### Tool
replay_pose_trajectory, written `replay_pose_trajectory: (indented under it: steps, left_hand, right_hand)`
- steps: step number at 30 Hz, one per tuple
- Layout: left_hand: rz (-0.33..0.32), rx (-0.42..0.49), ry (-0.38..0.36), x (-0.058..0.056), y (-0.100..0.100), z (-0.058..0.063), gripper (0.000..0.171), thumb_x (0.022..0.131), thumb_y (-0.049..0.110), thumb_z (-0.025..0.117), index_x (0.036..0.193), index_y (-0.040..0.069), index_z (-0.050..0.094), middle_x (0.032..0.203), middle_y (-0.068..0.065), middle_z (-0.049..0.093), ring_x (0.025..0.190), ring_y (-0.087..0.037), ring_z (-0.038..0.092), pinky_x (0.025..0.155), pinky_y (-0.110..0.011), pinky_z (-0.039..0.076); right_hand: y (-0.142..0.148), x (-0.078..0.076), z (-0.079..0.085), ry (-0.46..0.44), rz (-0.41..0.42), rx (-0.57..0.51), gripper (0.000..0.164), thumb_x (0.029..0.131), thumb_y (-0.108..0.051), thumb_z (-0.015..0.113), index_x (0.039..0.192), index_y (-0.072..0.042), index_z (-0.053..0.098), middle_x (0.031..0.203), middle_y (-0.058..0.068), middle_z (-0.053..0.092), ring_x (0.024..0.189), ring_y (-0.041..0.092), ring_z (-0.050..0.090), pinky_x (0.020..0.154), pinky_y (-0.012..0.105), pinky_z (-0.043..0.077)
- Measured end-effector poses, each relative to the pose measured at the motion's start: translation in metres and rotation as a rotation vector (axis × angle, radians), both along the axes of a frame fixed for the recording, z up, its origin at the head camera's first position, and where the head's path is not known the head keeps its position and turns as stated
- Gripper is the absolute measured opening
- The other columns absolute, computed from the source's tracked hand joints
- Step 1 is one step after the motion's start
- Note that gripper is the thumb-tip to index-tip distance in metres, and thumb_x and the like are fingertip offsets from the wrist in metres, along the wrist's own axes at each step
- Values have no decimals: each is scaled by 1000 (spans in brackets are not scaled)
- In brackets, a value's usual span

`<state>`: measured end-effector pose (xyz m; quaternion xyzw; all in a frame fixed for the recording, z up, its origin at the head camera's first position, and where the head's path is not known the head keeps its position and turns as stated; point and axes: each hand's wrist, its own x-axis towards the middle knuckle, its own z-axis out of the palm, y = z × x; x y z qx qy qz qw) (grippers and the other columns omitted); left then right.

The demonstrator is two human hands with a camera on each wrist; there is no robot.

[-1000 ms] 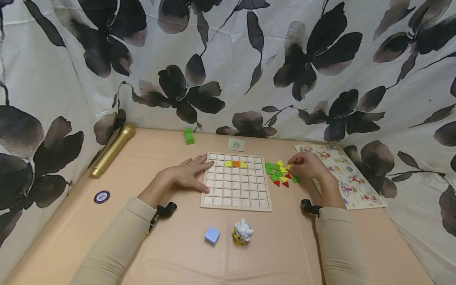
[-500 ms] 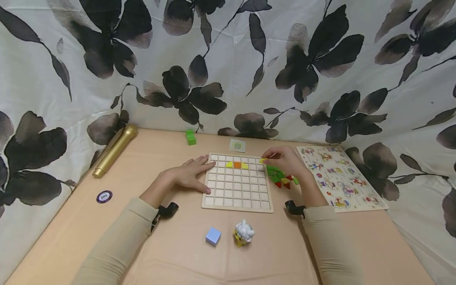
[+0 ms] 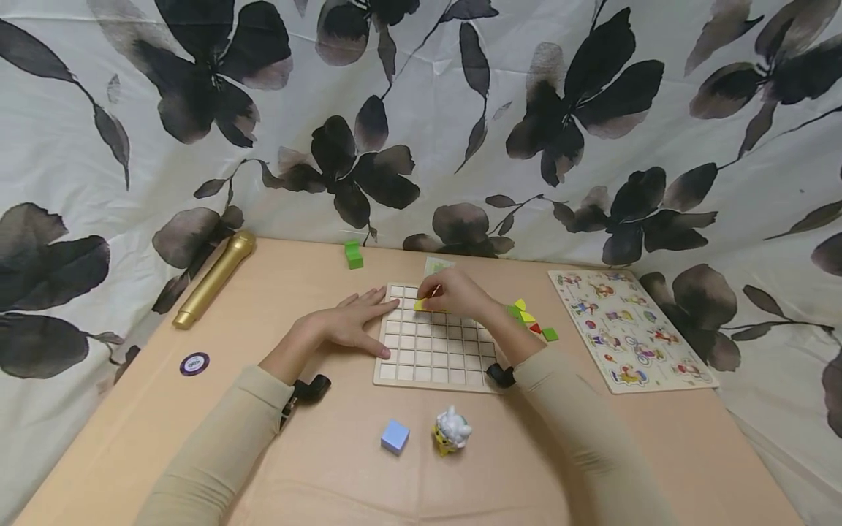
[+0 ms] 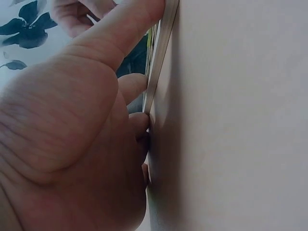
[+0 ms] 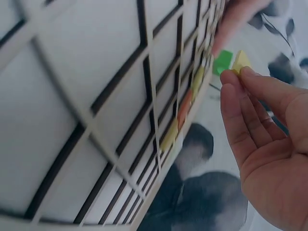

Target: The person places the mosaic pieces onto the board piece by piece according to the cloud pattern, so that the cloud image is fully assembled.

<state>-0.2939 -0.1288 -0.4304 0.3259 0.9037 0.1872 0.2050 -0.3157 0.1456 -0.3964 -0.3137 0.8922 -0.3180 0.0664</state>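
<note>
A wooden grid board (image 3: 421, 356) with pale square cells lies mid-table. My left hand (image 3: 349, 324) rests at its left edge, fingers spread and thumb on the frame (image 4: 161, 55). Over the board's far rows is my right hand (image 3: 458, 294). Its thumb and index finger pinch a small yellow triangular tile (image 5: 240, 61), held above the grid. An orange tile (image 5: 184, 107) sits in the grid between two yellow tiles, a nearer one (image 5: 169, 135) and a farther one (image 5: 198, 83); the right hand partly hides this row in the head view.
Loose green, yellow and red tiles (image 3: 527, 317) lie right of the board. A picture board (image 3: 621, 332) is farther right. Behind stand a card (image 3: 434, 264) and green block (image 3: 354, 256). A gold cylinder (image 3: 213, 283) and chip (image 3: 194, 364) lie left; a blue cube (image 3: 395, 437) and figurine (image 3: 452, 431) sit in front.
My right hand has picked a yellow tile from the loose pile and carried it left, over the board's far rows. The left hand has stayed at the board's edge.
</note>
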Motion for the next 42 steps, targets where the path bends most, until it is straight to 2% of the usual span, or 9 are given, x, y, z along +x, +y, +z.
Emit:
replay_pose_trajectory:
  steps: [6, 13, 20, 25, 27, 34, 38, 42]
  left_hand:
    - [-1, 8, 2, 0, 1, 0, 109, 85, 66, 74, 168, 18, 21, 176, -16, -1, 163, -35, -3, 130, -60, 2]
    - [-9, 21, 6, -2, 0, -1, 110, 85, 66, 75, 168, 17, 21, 176, -18, -1, 163, -38, -2, 130, -60, 2]
    - [-22, 78, 8, -10, -4, -14, 115, 80, 74, 74, 167, 18, 24, 176, -18, -1, 162, -40, -2, 128, -65, 1]
    - [-19, 66, -5, -7, -3, -7, 116, 79, 73, 75, 168, 19, 23, 176, -19, -1, 162, -40, -3, 128, -64, 0]
    - [-16, 58, -15, -3, -3, -1, 116, 80, 72, 75, 168, 18, 23, 175, -19, -1, 162, -40, -3, 128, -64, 0]
    - [-9, 7, 4, -1, 0, 2, 109, 86, 66, 74, 168, 18, 21, 176, -17, -2, 163, -38, -2, 130, -61, 2]
    - [0, -1, 6, -2, 0, 1, 108, 86, 66, 74, 168, 19, 22, 176, -17, 0, 163, -37, -2, 130, -62, 3]
    - [3, -10, 10, -4, 0, 0, 108, 85, 67, 74, 168, 20, 21, 176, -16, -1, 163, -35, -3, 130, -61, 3]
  right_hand:
    - [-19, -3, -5, 0, 27, 89, 6, 91, -2, 77, 95, -7, 80, 90, 2, 76, 87, 15, 68, 79, 29, 57]
    - [-26, -7, -13, -23, 50, 145, 4, 91, -7, 80, 95, -6, 80, 84, -1, 75, 75, 11, 63, 70, 25, 53]
    - [-26, -7, -14, -7, 42, 203, 10, 89, -9, 82, 99, -9, 81, 90, 0, 75, 81, 12, 63, 75, 26, 54]
    - [-26, -8, -16, 13, 60, 267, 16, 89, -11, 83, 105, -9, 81, 93, 2, 72, 84, 12, 62, 76, 25, 53]
    - [-26, -7, -17, 6, 62, 265, 17, 90, -10, 82, 107, -8, 81, 93, 2, 74, 83, 12, 61, 75, 25, 52]
    - [-17, 4, -8, 23, 37, 247, 27, 93, -12, 79, 118, -5, 78, 100, 4, 75, 84, 14, 62, 78, 28, 54]
    - [-2, 15, 5, 32, -20, 164, 36, 93, -15, 79, 127, -4, 74, 110, 11, 73, 90, 19, 63, 80, 34, 56]
    - [20, 25, 15, 52, -83, 39, 39, 92, -15, 81, 129, -6, 73, 118, 11, 73, 93, 21, 64, 78, 36, 56]
